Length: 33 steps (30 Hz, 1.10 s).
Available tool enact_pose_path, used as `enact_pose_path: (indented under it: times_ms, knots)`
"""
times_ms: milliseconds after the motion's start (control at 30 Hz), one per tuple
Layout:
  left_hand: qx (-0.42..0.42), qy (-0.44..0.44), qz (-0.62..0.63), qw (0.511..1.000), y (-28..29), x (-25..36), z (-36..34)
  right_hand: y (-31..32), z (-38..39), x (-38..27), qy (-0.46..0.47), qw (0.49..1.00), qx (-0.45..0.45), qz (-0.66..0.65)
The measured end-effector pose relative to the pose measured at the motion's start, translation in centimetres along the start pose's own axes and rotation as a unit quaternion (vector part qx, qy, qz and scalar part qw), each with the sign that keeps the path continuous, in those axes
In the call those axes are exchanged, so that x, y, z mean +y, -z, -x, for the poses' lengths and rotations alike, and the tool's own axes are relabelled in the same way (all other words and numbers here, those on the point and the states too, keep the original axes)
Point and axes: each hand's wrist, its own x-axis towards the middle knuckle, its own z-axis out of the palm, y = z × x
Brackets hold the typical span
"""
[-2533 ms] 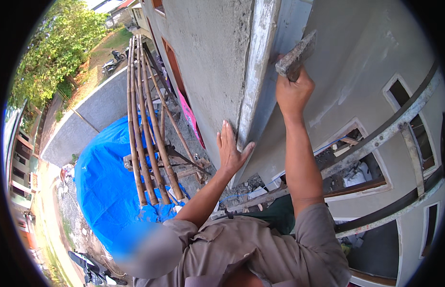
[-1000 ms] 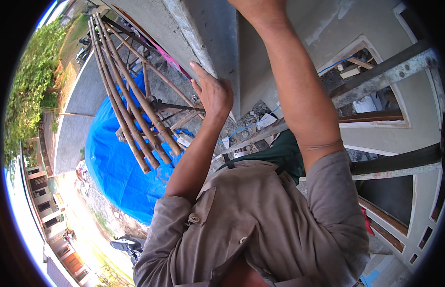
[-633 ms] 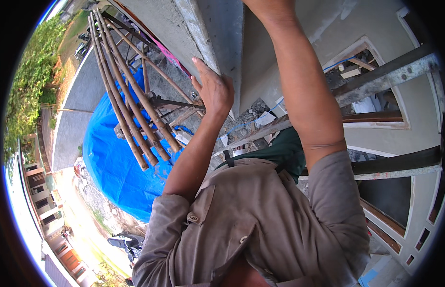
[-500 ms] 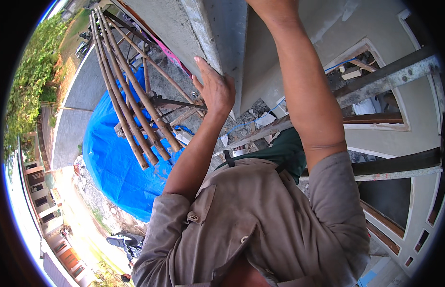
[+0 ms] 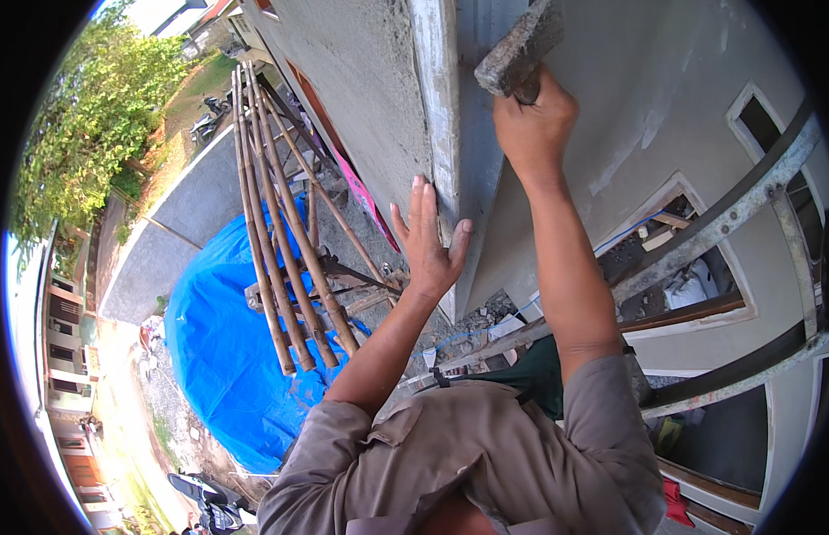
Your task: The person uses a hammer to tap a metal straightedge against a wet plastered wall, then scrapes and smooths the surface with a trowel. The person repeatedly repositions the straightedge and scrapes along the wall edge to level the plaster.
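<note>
My right hand [image 5: 537, 127] is wrapped round the handle of a hammer [image 5: 523, 49], raised beside the wall corner. Its head is blocky, grey and crusted, and most of the handle is hidden by the fist. Against the corner, my left hand [image 5: 430, 241] lies with fingers stretched out and thumb apart, holding nothing. It touches a long, pale, straight strip [image 5: 438, 98] that runs along the corner edge. Rough grey plaster [image 5: 352, 80] covers the wall face to the left of the strip, and a smoother grey face [image 5: 611, 80] lies to its right.
Bamboo poles [image 5: 270, 241] stretch away on the left above a blue tarp [image 5: 218, 339]. Curved metal scaffold bars [image 5: 718, 218] cross on the right, in front of window openings [image 5: 691, 294]. Rubble [image 5: 486, 321] lies below the corner. A motorbike [image 5: 209, 504] stands at lower left.
The hammer and all of my right hand have come into view at the top. My left hand appears lower and further right along the strip, as the whole view has shifted.
</note>
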Motion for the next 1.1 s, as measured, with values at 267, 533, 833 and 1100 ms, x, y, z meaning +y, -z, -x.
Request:
enact_pose_path:
  times_ms: [267, 533, 833, 1100]
  knots:
    - [0.025, -0.005, -0.002, 1.000, 0.0, -0.2, 0.0, 0.0, 0.4, 0.9, 0.025, 1.000, -0.005, 0.000]
    - [0.146, -0.092, 0.063, 0.983, 3.2, 3.7, -10.1, -0.1, 0.4, 0.7, 0.025, 0.999, 0.012, 0.018]
    - [0.170, -0.116, -0.009, 0.979, 3.2, 4.0, -11.9, 0.6, 0.4, -0.1, 0.014, 0.998, 0.000, 0.054]
    - [0.178, -0.115, -0.013, 0.977, 3.2, 3.6, -11.6, 0.5, 0.7, -0.3, 0.023, 0.999, -0.006, 0.039]
